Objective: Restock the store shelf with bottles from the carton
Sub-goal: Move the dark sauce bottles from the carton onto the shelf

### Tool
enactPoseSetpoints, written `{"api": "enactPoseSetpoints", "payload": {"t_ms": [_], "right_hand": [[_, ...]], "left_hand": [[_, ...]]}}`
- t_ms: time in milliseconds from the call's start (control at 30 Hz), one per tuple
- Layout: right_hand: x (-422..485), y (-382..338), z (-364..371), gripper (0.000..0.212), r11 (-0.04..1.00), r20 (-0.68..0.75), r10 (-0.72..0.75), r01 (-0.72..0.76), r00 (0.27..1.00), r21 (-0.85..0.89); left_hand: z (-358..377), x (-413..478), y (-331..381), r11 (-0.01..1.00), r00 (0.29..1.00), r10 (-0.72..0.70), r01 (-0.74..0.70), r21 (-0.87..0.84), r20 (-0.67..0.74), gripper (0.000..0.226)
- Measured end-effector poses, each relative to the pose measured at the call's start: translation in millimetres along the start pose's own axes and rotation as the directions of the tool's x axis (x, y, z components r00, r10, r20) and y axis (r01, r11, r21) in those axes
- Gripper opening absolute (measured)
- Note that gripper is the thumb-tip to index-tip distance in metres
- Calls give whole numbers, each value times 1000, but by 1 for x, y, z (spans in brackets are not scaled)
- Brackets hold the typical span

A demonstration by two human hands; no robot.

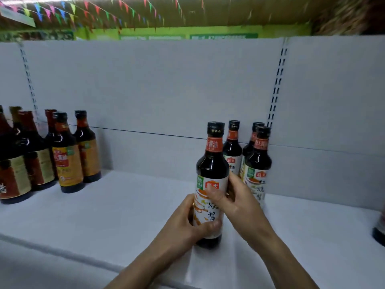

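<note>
Centre-low in frame, on the white shelf [125,205], a dark soy sauce bottle [212,170] with black cap and white label stands upright, gripped by both hands: left hand [187,224] wrapped round its lower body with the thumb across the label's foot, right hand [235,199] curled round the label's upper part from the right side. Just behind and right of it, three matching bottles [258,159] stand close together against the back panel, beside a slotted upright [278,84]. At left, well apart, a cluster of amber-labelled bottles [66,159]; coloured bunting [83,9] strung across the upper left.
</note>
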State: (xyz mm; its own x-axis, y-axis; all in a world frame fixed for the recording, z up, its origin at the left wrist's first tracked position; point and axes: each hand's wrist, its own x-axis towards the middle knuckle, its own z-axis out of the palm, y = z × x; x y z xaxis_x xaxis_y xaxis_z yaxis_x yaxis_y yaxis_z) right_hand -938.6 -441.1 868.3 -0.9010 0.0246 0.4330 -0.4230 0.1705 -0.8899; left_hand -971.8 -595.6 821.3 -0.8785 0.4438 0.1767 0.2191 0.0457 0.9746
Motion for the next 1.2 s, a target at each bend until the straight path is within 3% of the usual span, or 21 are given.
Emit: {"api": "enactPoseSetpoints", "payload": {"t_ms": [333,800,1100,1200], "right_hand": [[9,14,-13,34,996,-155,57,-68,986,-65],[13,29,-12,47,980,-317,69,-124,946,-156],[14,37,-16,61,864,-466,9,-241,885,-441],[11,32,-18,47,829,-488,-54,-233,871,-509]], "left_hand": [[6,47,-16,999,985,-22,26,-21,172,51],[13,73,-14,999,970,-36,44,-26,242,48],[20,92,-13,999,972,-28,22,27,235,51],[21,94,-14,998,981,-37,26,59,188,53]]}}
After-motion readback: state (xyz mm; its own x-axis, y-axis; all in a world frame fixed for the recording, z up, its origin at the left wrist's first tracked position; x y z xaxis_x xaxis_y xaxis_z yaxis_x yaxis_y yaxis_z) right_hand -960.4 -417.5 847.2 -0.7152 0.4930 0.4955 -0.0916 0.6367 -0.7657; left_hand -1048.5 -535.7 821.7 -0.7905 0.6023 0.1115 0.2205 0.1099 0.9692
